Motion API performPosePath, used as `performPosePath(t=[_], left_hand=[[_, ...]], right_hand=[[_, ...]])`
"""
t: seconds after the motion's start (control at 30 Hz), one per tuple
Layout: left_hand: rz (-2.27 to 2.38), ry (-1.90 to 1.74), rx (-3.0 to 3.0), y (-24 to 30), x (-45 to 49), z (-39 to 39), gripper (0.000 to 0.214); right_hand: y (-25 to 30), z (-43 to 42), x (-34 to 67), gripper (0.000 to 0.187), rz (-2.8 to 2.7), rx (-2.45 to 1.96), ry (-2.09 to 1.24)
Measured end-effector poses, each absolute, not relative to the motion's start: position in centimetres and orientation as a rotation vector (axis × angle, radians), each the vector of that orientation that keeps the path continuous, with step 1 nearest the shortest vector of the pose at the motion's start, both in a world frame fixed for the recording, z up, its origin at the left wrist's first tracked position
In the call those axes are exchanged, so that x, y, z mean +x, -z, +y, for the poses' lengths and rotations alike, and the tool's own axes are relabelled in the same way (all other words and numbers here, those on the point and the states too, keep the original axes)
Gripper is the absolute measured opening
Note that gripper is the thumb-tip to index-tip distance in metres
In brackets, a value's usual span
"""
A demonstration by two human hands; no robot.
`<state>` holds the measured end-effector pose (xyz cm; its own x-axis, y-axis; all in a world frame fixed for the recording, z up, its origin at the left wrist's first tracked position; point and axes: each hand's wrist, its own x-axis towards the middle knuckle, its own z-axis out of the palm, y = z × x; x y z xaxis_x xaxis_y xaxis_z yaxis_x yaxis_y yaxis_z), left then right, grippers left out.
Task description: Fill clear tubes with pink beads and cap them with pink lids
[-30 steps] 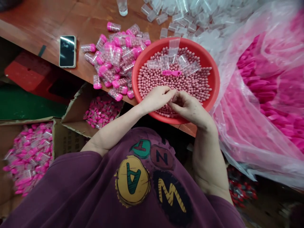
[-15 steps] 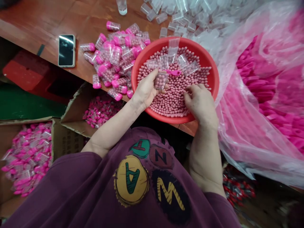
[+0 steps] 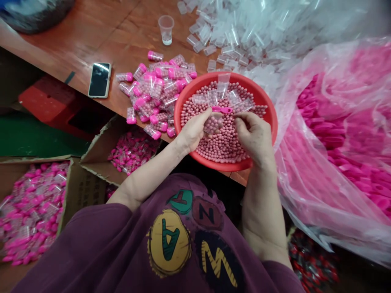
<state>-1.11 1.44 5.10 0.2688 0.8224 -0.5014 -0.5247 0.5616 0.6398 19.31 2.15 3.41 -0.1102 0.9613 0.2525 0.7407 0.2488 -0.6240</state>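
Note:
My left hand (image 3: 195, 130) is closed around a small clear tube (image 3: 213, 124) with pink balls inside, held over the red basin (image 3: 271, 138). Below it lie many loose pink balls (image 3: 222, 150). A bright pink plastic piece (image 3: 222, 110) shows between my hands, close to my left thumb. My right hand (image 3: 255, 136) is over the basin's right side, thumb and forefinger pinched together; whatever they hold is too small to make out. Several clear tubes (image 3: 234, 98) rest on the balls along the basin's far side.
Filled tubes with pink caps (image 3: 155, 87) are heaped left of the basin, near a phone (image 3: 99, 80) and a clear cup (image 3: 166, 30). Empty clear tubes (image 3: 232, 32) pile up behind. A plastic bag of pink parts (image 3: 324, 162) stands right. Cardboard boxes (image 3: 88, 183) sit lower left.
My right hand has lifted from the balls and moved toward the left hand, its fingers now pinched. The tube in my left hand has tipped. The whole view has shifted, showing more of the table's back.

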Motion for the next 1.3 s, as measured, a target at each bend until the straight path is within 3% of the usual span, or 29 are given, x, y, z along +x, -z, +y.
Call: performPosePath(t=[0.2,0.37,0.5,0.73,0.87,1.1,1.3], left_hand=[[0.913,-0.984,0.326,-5.7,-1.2,1.6,0.052],[0.887,-0.991,0.284,-6.3,-1.2,1.6,0.045],[0.904,-1.068,0.323,-6.2,-1.1,1.3,0.02],[0.912,-1.056,0.388,-6.1,-0.9,0.9,0.016],[0.875,-1.024,0.42,-6.1,-0.9,0.7,0.019],[0.921,-1.054,0.393,-5.6,-0.9,0.7,0.009],[0.944,-1.116,0.457,-5.3,-0.9,0.6,0.006]], right_hand=[[-1.6,6.5,17.2,0.037,-2.347,-1.622,-0.159],[-0.2,9.1,16.5,0.036,-2.505,-1.67,-0.074],[-0.4,8.8,17.7,0.038,-2.37,-1.664,-0.128],[-2.9,3.8,18.7,0.041,-1.854,-1.299,-0.702],[-3.9,1.8,18.2,0.031,-1.841,-1.303,-0.604],[-1.9,1.4,19.5,0.047,-1.726,-1.413,-0.546],[-3.6,-0.1,19.7,0.05,-1.926,-1.489,-0.349]])
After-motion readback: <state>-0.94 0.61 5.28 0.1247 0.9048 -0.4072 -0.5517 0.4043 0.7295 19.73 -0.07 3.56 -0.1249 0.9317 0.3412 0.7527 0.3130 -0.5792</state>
